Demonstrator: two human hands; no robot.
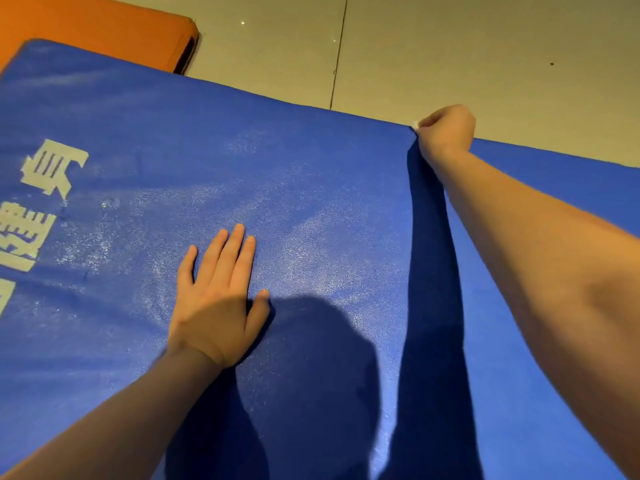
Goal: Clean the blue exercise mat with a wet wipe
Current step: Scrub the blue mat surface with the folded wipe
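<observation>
Orange pad: thick orange padded mat (104, 32) lay top left, just beyond far-left corner of the blue one.
Lettering: worn white printed characters (52, 168) ran down left side of blue surface.
Task mat: big blue exercise mat (311, 174), textured, filled most of view, w/ pale patches across its mid.
L: left hand (218, 306) lay palm-down on it near centre, fingers straight, holding nothing.
Wipe: white wet wipe (414, 125) showed only as a scrap at far edge.
R: right hand (446, 133) was clenched round wipe at that edge, arm stretched out.
Floor: pale tiled floor (485, 46) lay beyond, w/ dark grout line.
</observation>
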